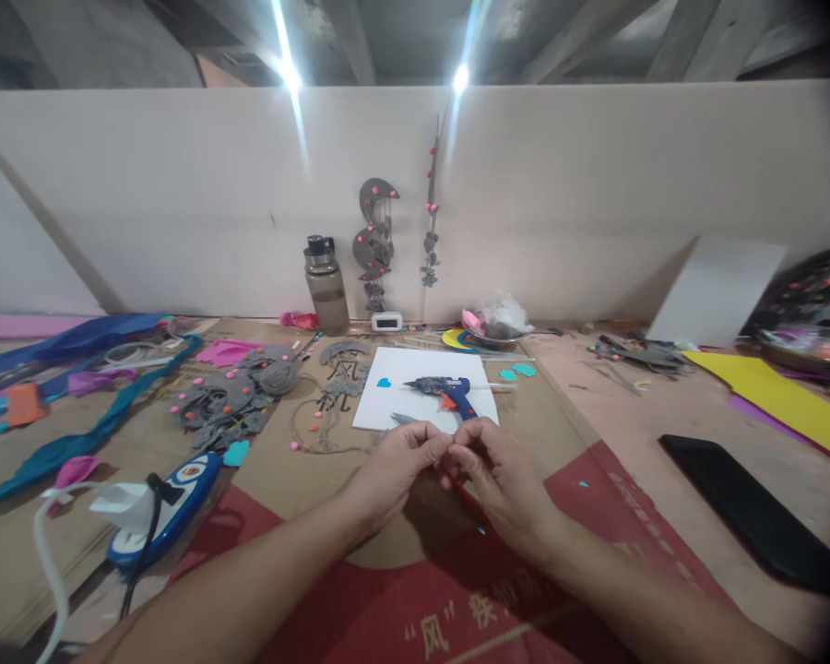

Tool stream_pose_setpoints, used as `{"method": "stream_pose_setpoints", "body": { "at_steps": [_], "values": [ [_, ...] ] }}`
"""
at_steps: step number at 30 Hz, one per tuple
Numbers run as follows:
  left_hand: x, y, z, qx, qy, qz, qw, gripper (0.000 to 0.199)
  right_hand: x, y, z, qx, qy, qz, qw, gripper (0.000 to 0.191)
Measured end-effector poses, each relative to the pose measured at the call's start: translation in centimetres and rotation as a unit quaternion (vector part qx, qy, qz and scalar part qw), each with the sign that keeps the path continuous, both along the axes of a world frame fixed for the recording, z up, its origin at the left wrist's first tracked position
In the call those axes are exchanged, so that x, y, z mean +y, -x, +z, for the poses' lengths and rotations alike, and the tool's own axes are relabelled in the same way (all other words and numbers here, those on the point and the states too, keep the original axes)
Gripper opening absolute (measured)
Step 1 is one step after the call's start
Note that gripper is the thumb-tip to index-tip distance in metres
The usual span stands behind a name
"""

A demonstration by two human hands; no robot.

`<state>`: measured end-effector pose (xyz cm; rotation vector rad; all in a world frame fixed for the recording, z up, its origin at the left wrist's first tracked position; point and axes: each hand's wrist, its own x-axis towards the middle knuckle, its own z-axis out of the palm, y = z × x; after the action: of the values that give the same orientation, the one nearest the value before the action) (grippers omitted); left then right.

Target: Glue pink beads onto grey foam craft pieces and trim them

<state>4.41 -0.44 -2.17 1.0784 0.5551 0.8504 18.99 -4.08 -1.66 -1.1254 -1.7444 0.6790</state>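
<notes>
My left hand and my right hand meet above the cardboard, fingertips pinched together. Whatever lies between them is too small or hidden to make out. A pointed grey blade shows just past my left hand, and something red is partly hidden beneath my right. Just beyond the fingers, a blue hot glue gun rests on a white sheet, a glue stick sticking out of its back. A small turquoise heart-shaped piece lies on the same sheet.
To the left are a blue-and-white power strip, grey felt pieces with pink beads and a teal fabric strip. A water bottle stands by the wall. A black phone-like slab and yellow sheet lie right.
</notes>
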Motion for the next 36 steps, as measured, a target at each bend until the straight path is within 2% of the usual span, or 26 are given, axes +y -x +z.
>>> {"method": "stream_pose_setpoints", "body": {
  "at_steps": [3, 7, 9, 11, 12, 14, 16, 18, 21, 25, 31, 36],
  "values": [
    [-0.1, 0.1, 0.1, -0.006, -0.016, -0.004, 1.000, 0.031, 0.2, 0.0, -0.2, 0.010, 0.003, 0.011, 1.000, 0.016],
    [0.0, 0.2, 0.0, 0.023, -0.035, -0.006, 0.999, 0.027, 0.2, -0.4, 0.4, -0.075, -0.023, 0.010, 0.997, 0.021],
    [0.8, 0.7, 0.0, 0.081, -0.071, 0.025, 0.994, 0.025, 0.7, -1.0, 0.8, -0.108, -0.045, -0.020, 0.993, 0.019],
    [2.2, 1.6, 0.1, 0.159, -0.118, 0.108, 0.974, 0.024, 1.7, -2.1, 0.8, -0.130, -0.059, -0.073, 0.987, 0.017],
    [3.0, 2.3, 0.1, 0.203, -0.141, 0.157, 0.956, 0.024, 2.5, -2.8, 0.6, -0.140, -0.063, -0.105, 0.982, 0.017],
    [4.9, 3.9, 0.0, 0.296, -0.204, 0.254, 0.898, 0.021, 4.1, -4.4, -0.1, -0.183, -0.049, -0.170, 0.967, 0.017],
    [6.6, 5.4, -0.2, 0.395, -0.254, 0.300, 0.830, 0.022, 5.6, -5.8, -1.2, -0.229, -0.038, -0.243, 0.942, 0.021],
    [7.6, 6.5, -0.5, 0.495, -0.269, 0.300, 0.770, 0.029, 6.4, -6.7, -2.2, -0.279, -0.029, -0.246, 0.928, 0.028],
    [8.1, 6.9, -1.0, 0.569, -0.266, 0.256, 0.735, 0.034, 6.5, -6.7, -3.0, -0.299, 0.010, -0.220, 0.928, 0.035],
    [8.1, 6.8, -1.2, 0.589, -0.259, 0.240, 0.727, 0.035, 6.4, -6.2, -3.2, -0.268, 0.062, -0.227, 0.934, 0.040],
    [8.6, 6.9, -1.4, 0.534, -0.279, 0.216, 0.769, 0.031, 7.0, -7.1, -3.1, -0.215, 0.113, -0.277, 0.930, 0.044],
    [8.0, 6.5, -0.7, 0.522, -0.292, 0.191, 0.778, 0.028, 7.0, -7.5, -2.6, -0.248, 0.117, -0.298, 0.915, 0.043]
  ]
}}
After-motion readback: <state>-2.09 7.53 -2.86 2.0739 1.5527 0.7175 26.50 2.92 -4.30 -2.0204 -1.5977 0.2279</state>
